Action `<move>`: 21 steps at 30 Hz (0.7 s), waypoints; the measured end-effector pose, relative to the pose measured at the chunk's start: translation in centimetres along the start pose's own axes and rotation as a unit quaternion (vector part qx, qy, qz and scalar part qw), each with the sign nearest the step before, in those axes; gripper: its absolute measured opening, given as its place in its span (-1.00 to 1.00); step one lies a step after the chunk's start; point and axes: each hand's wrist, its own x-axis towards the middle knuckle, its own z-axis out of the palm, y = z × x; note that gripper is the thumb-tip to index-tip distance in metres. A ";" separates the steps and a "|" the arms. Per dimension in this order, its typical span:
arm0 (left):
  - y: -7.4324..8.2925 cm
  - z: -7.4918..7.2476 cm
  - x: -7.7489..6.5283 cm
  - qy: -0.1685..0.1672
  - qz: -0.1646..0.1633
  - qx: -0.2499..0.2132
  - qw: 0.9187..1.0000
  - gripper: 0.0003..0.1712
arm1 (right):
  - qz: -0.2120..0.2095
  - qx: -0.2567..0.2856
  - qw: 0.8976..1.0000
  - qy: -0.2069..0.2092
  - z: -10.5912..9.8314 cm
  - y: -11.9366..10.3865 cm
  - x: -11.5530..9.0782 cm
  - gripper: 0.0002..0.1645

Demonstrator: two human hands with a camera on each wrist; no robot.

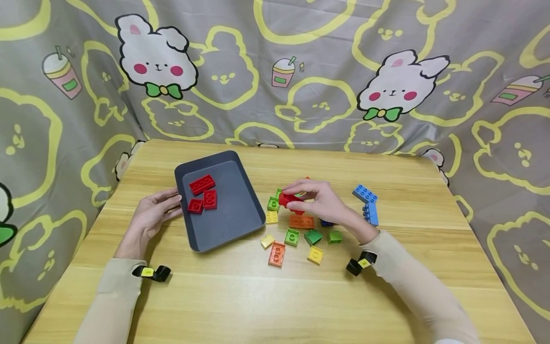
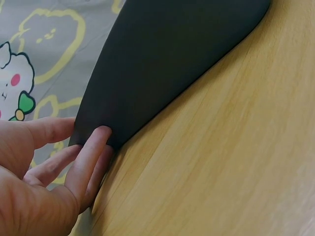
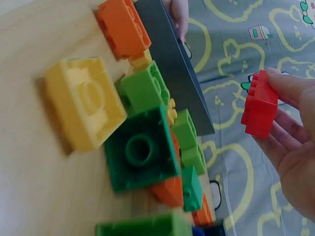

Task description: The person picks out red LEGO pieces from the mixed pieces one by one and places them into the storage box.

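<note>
My right hand pinches a red toy brick between thumb and fingers, above the loose bricks right of the tray. In the right wrist view its studs face away from the palm. The dark grey tray lies on the table with several red bricks in its left part. At the tray's left side is my left hand, fingers fairly straight. The left wrist view shows those fingertips touching the outer wall of the tray, the thumb apart from the other fingers.
Green, yellow and orange bricks lie scattered beneath and in front of the right hand, among them an orange brick and a yellow brick. Two blue bricks sit farther right. A patterned curtain hangs behind the wooden table.
</note>
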 end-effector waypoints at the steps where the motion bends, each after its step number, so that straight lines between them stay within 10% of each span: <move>1: 0.0 0.0 0.0 -0.001 0.000 0.001 1.000 -0.16 | 0.004 0.010 1.000 -0.003 0.2 -0.1 0.3 -0.63; 21: 0.1 -0.1 0.0 -0.006 -0.002 0.016 1.000 -0.15 | -0.006 -0.006 0.995 -0.103 6.2 -0.4 7.6 -0.60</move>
